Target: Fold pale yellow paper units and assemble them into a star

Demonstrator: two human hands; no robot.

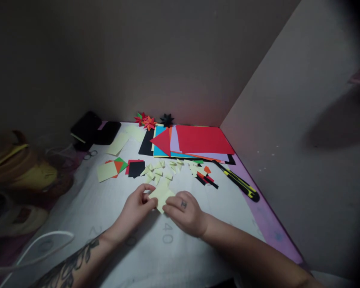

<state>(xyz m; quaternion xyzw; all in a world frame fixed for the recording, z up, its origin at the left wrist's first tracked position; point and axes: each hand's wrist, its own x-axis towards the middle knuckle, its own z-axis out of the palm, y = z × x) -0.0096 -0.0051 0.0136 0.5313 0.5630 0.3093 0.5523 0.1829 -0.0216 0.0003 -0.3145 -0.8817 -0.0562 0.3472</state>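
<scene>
Both hands meet over a pale yellow paper piece (pixel 161 195) lying on the white cutting mat (pixel 114 224). My left hand (pixel 137 209) pinches its left edge with thumb and fingers. My right hand (pixel 184 212) presses down on the right side with fingers curled over the paper. Just beyond them lie several small folded pale yellow pieces (pixel 160 170).
A stack of coloured sheets (pixel 198 142), red on top, lies at the back. Three paper stars (pixel 151 120) sit by the wall. A yellow-black utility knife (pixel 238 182) lies on the right. Small coloured squares (pixel 120 168), black pouches (pixel 91 128) and a white cable (pixel 42 248) are on the left.
</scene>
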